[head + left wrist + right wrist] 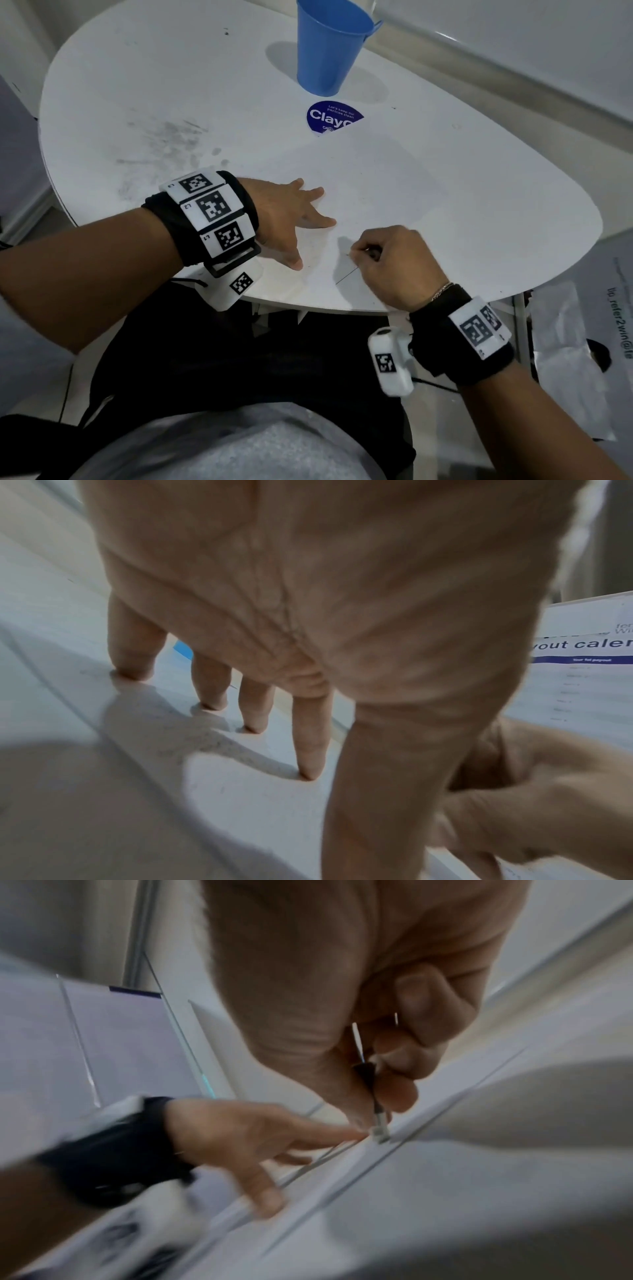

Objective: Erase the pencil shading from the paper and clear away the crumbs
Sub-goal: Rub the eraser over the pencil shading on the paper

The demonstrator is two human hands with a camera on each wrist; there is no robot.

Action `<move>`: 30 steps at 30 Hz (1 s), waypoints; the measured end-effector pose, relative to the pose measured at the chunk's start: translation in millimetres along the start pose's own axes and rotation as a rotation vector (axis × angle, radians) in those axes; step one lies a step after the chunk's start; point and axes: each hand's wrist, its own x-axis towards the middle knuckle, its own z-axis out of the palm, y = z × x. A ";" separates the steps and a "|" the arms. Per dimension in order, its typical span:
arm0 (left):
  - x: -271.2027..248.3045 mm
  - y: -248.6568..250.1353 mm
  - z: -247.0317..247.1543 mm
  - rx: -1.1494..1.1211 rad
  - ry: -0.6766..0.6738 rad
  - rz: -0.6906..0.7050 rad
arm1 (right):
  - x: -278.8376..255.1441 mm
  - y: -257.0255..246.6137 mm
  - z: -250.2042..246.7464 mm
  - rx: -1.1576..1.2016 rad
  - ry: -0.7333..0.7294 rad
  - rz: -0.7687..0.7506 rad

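A white sheet of paper (380,192) lies on the white oval table (137,75), hard to tell from the tabletop. My left hand (294,219) lies flat on the sheet's left part with its fingers spread; the fingertips (308,772) press down on it. Just to its right, my right hand (383,260) is curled round a thin dark pencil (366,1074). The pencil's white eraser tip (380,1133) points down and touches the paper close to the left hand's forefinger (329,1135). No shading or crumbs show clearly.
A blue cup (330,44) stands at the back of the table, with a round blue sticker (334,118) in front of it. Grey smudges (164,144) mark the tabletop at the left. A printed sheet (582,342) lies beyond the table's right side. My lap is under the near edge.
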 end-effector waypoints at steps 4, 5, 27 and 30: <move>-4.1 1.0 -2.9 0.075 -0.011 -0.016 | -13.7 -15.3 14.0 0.062 -0.142 -0.080; -4.3 0.6 -3.0 0.091 0.012 -0.009 | -11.4 -11.9 13.8 0.071 -0.137 -0.066; -4.9 3.1 0.1 0.014 -0.021 0.021 | 5.7 14.1 -15.5 -0.075 0.016 0.097; -3.7 2.5 0.1 0.015 -0.029 0.015 | -10.2 -9.3 -2.8 -0.046 -0.126 -0.017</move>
